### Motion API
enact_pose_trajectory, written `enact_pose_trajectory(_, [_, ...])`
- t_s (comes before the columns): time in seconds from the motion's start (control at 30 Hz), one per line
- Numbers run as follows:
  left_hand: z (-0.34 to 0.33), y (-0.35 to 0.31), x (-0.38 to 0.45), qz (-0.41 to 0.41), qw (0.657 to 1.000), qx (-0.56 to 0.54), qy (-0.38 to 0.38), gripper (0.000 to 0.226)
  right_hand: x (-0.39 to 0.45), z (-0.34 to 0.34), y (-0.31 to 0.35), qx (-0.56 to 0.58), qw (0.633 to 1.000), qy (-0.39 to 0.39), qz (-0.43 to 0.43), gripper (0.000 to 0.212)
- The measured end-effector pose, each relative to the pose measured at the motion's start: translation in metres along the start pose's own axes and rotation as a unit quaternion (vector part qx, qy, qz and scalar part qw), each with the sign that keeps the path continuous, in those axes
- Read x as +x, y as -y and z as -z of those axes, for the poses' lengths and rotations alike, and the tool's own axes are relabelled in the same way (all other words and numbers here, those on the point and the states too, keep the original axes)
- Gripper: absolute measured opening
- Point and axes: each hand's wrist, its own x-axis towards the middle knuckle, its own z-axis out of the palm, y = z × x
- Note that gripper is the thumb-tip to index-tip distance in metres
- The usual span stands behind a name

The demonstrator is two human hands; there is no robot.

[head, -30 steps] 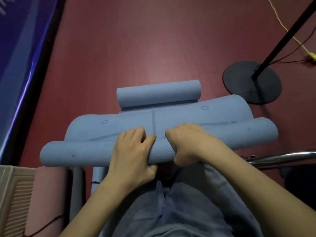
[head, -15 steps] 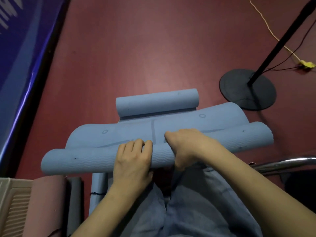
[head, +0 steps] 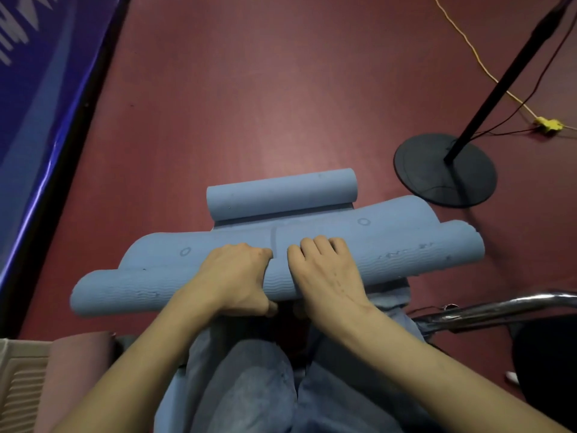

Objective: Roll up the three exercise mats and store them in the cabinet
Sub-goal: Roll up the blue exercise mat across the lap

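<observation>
A blue exercise mat (head: 406, 242) lies on the dark red floor, rolled up at its near end into a thick roll (head: 140, 289) that runs left to right. Its far end curls into a smaller roll (head: 281, 192). My left hand (head: 237, 276) grips the near roll at its middle, fingers curled over the top and thumb underneath. My right hand (head: 327, 273) grips the same roll just beside it, fingers over the top. A pink rolled mat (head: 71, 379) lies at the lower left, partly cut off by the frame.
A black round stand base (head: 437, 176) with a slanted pole stands at the right, with a yellow cable (head: 487, 70) behind it. A chrome tube (head: 499, 307) runs along the right edge. A blue padded panel (head: 37, 104) borders the left. A beige ribbed object (head: 18, 392) sits bottom left.
Both hands have shifted their hold on the near roll and turned it further; the right hand now shows its fingers on top instead of a bent wrist. The flat stretch looks shorter.
</observation>
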Motion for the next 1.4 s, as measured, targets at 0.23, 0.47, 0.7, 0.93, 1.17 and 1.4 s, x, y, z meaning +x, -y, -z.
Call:
enact_pose_trajectory(0.23, [-0.023,-0.001,-0.01,0.009,0.989,0.001,-0.15,0.066,0.023,0.02,-0.005,-0.014,0.985,0.165,0.055,0.057])
enact_pose_trajectory(0.47, [-0.024,-0.006,-0.005,-0.007,0.97,0.034,-0.242,0.055,0.063,0.048,-0.024,0.038,0.941,0.324,0.086,0.041])
enact_pose_trajectory(0.7, [-0.021,-0.01,0.001,0.009,0.979,0.094,-0.182,0.084,0.094,0.054,-0.03,0.079,0.885,0.45,0.086,0.054])
enact_pose_trajectory(0.93, [-0.018,-0.009,0.011,0.014,0.974,0.107,-0.201,0.051,0.081,0.039,-0.035,0.101,0.928,0.352,0.075,0.07])
enact_pose_trajectory(1.17, [0.019,0.002,0.033,0.004,1.0,0.014,-0.015,0.043,0.069,0.037,-0.04,0.087,0.97,0.217,0.063,0.065])
enact_pose_trajectory(1.4, [0.032,0.02,0.054,0.014,0.992,-0.059,0.107,0.054,0.063,0.022,-0.009,-0.011,0.99,0.139,0.037,0.052])
